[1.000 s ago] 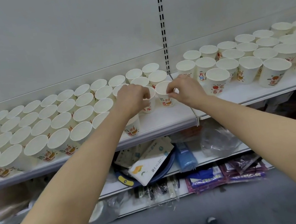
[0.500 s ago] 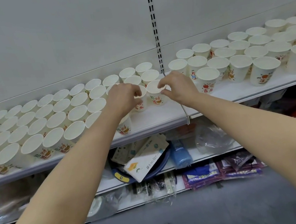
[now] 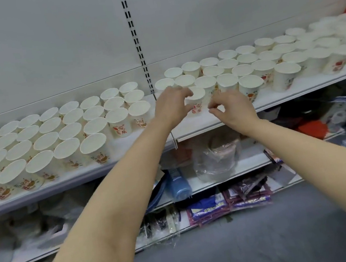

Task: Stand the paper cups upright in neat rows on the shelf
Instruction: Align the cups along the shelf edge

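Observation:
Many white paper cups with red and green print stand upright in rows on the white shelf (image 3: 209,123). One block of cups (image 3: 56,137) fills the left section and another block (image 3: 270,64) the right section. My left hand (image 3: 171,106) curls around a single cup (image 3: 197,102) that stands at the front left of the right block, fingers on its rim and side. Just right of that cup, my right hand (image 3: 232,108) hovers over the shelf's front strip with thumb and fingers slightly apart and nothing in them.
A slotted upright (image 3: 134,35) and a thin wire divider (image 3: 171,135) split the two shelf sections. Below is a lower shelf with a clear plastic bag (image 3: 214,158), a blue packet (image 3: 179,185) and dark packets (image 3: 227,203). Grey floor lies beneath.
Both hands have moved right, from the two cups beside the divider to the front of the right block. My right hand has let go of its cup; the view has swung right.

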Demonstrator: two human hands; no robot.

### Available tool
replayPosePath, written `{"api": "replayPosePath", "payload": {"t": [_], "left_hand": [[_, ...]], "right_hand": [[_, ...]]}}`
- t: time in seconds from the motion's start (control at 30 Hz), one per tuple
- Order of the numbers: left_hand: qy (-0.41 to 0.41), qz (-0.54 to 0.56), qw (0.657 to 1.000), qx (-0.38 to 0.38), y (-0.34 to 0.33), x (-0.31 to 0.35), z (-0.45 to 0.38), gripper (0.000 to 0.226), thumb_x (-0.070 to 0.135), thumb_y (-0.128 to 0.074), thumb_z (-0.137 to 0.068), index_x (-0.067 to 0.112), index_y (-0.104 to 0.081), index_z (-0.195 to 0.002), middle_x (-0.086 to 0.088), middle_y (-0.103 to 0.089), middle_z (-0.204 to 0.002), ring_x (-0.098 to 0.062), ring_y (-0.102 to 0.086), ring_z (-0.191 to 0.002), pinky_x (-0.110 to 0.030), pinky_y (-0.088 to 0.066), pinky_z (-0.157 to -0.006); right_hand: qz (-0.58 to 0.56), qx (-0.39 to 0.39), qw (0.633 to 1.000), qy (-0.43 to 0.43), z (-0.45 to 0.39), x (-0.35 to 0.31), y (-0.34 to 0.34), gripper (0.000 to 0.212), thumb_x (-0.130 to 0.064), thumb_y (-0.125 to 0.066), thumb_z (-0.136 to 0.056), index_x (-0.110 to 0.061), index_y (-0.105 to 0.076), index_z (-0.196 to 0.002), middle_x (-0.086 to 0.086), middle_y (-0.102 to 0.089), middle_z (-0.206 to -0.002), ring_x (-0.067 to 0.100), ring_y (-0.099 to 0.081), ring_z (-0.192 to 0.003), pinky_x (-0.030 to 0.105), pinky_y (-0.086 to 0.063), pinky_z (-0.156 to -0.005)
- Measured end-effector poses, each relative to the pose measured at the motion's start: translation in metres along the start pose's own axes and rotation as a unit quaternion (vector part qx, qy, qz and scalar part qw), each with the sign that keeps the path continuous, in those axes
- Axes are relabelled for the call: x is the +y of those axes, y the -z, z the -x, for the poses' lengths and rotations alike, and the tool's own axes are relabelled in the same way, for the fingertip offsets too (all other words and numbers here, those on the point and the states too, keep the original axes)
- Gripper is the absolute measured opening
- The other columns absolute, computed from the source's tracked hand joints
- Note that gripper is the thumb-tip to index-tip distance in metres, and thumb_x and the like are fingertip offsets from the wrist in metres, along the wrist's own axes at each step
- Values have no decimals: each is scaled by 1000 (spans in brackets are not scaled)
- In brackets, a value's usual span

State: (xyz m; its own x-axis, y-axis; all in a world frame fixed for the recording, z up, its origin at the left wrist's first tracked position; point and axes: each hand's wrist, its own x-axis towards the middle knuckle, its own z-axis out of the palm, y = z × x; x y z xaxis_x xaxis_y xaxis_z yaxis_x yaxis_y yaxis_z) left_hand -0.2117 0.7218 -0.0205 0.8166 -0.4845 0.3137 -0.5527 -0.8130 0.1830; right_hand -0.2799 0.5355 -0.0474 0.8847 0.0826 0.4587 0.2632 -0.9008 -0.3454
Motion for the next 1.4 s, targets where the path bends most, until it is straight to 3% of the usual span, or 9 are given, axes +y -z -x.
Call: {"api": "replayPosePath", "payload": {"t": [0.1,0.27,0.47,0.63,0.87,1.0,1.13,1.3,1.4], "left_hand": [[1,-51,999,-13,-13,13,-19,35,39,-66,-87,26,-64,-120,0,-65,-118,-25,-50,-111,-36,-40,-85],[-7,-79,997,-7,-18,15,-28,14,28,-62,-89,29,-74,-95,0,-72,-93,-23,-56,-96,-34,-34,-82],[35,31,999,7,14,-6,-5,7,30,-63,-87,29,-70,-90,9,-72,-94,-17,-63,-94,-36,-51,-78],[68,183,981,-11,32,-28,20,5,23,-70,-87,25,-66,-86,8,-70,-87,-13,-66,-86,-39,-54,-83],[154,301,941,19,56,-47,42,1,19,-73,-86,19,-73,-87,7,-74,-89,-10,-68,-89,-31,-53,-84],[187,292,937,27,67,-47,56,2,20,-73,-86,19,-74,-88,7,-74,-88,-10,-67,-87,-26,-52,-79],[200,246,948,15,75,-51,73,6,17,-77,-82,20,-73,-86,7,-72,-83,-4,-64,-76,-22,-49,-71],[203,129,970,-15,76,-64,97,7,20,-75,-80,25,-72,-83,12,-69,-82,-10,-65,-81,-39,-55,-79],[207,85,974,-16,73,-70,113,8,23,-73,-82,31,-68,-81,15,-67,-83,-10,-63,-83,-38,-54,-79]], "right_hand": [[21,2,999,-34,7,13,12,9,-22,-63,-86,-19,-71,-89,-4,-70,-90,22,-58,-91,36,-45,-74],[14,18,997,-68,2,23,15,10,-24,-62,-88,-21,-71,-93,-7,-70,-94,18,-54,-96,29,-38,-73],[-27,24,995,-92,-27,32,4,13,-25,-64,-87,-23,-69,-98,-10,-69,-97,15,-46,-99,29,-38,-75],[11,-4,997,-76,-60,36,-10,32,-25,-66,-86,-18,-64,-118,-1,-64,-116,22,-45,-114,30,-36,-91],[90,-43,994,-41,-93,56,-16,25,-31,-64,-87,-19,-69,-108,2,-69,-106,27,-47,-105,37,-38,-88],[110,-45,993,-26,-99,55,-20,14,-21,-61,-87,-22,-73,-93,4,-71,-93,27,-52,-97,39,-34,-86],[22,-43,999,-12,-90,41,-20,9,-19,-62,-86,-21,-71,-85,0,-70,-89,24,-54,-92,39,-37,-83],[-101,-38,991,82,-52,-19,-31,3,-18,-66,-85,-19,-68,-83,-7,-66,-85,17,-53,-86,34,-41,-76],[-132,-30,984,112,-38,-56,-42,3,-17,-66,-85,-16,-68,-84,-7,-65,-85,15,-50,-85,30,-40,-73]]}}
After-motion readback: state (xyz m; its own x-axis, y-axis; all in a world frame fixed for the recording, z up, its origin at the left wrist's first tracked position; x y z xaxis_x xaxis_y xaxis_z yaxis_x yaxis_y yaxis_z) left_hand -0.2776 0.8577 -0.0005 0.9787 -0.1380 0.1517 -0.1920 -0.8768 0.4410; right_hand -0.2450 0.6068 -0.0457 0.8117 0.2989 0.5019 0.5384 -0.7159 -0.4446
